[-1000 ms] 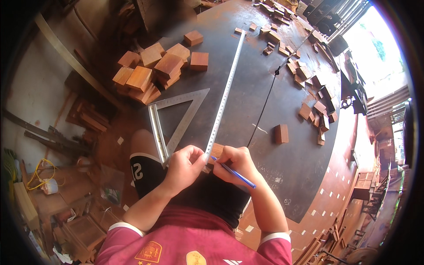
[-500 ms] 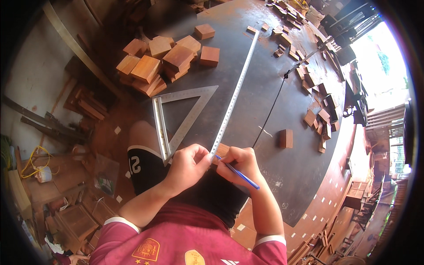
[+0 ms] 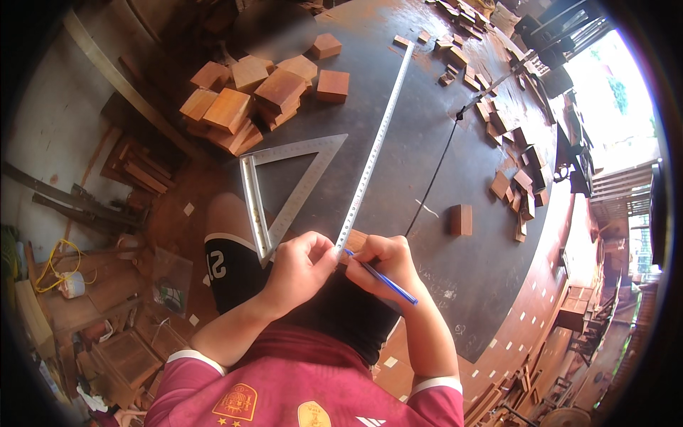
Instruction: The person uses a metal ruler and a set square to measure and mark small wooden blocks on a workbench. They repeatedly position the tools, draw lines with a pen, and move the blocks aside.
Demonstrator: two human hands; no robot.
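Observation:
My left hand (image 3: 302,267) pinches the near end of a long white steel ruler (image 3: 375,146), which stretches away across the dark tabletop. A blue pen (image 3: 388,280) is in my right hand (image 3: 388,263), its tip by the ruler's near end. Under the ruler and my fingers lies a small wooden block (image 3: 356,240), mostly covered by the hands. Left of the ruler, a metal triangle square (image 3: 295,192) rests at the table's near edge, close to my left hand but apart from it.
A pile of wooden blocks (image 3: 249,99) sits at the far left of the dark table (image 3: 398,192). One block (image 3: 461,220) stands alone to the right. More blocks (image 3: 523,185) scatter along the right side. A dark cord (image 3: 434,178) crosses the tabletop.
The view has shifted slightly, so the table and its things sit a little differently in it. Both hands keep the same hold on ruler and pen.

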